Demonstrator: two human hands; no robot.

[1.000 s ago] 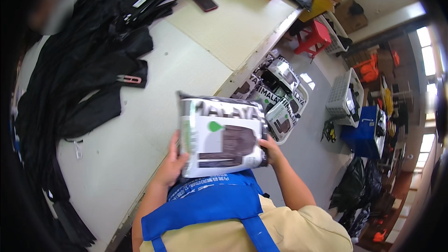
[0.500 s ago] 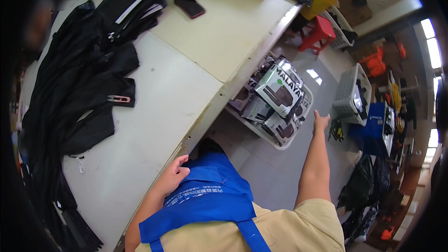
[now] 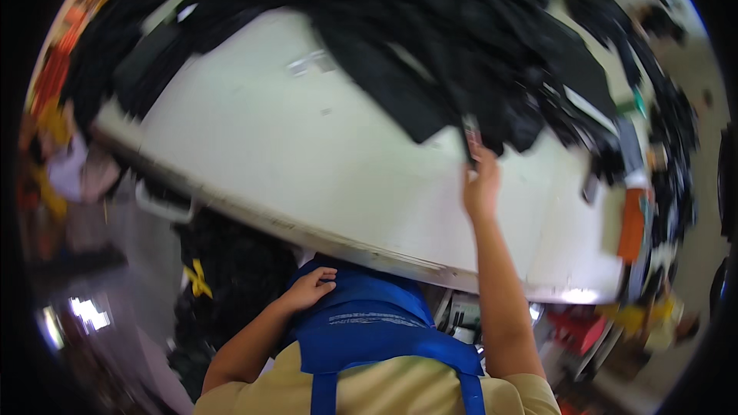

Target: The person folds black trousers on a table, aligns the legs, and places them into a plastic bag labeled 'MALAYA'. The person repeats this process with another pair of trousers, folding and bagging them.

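My right hand [image 3: 482, 188] reaches over the white table [image 3: 369, 192], its fingers closed on the near end of small pinkish thread snips [image 3: 472, 135]. Motion smears the fingertips. The snips are at the near edge of a heap of black garments [image 3: 430, 23], which look like trousers, spread across the far part of the table. Close to my blue apron [image 3: 369, 319], by the table's front edge, my left hand [image 3: 311, 290] is open and holds nothing, fingers loosely stretched.
A dark phone [image 3: 590, 187] and an orange box [image 3: 633, 224] are at the table's right end. Black material with a yellow strip [image 3: 198, 278] is below the table at left. A red stool [image 3: 578, 329] stands at lower right, near a person in yellow [image 3: 657, 315].
My view has swung left to face the table and garments. My right hand, stretched out above the floor before, is now at the thread snips. The left hand stays by the apron.
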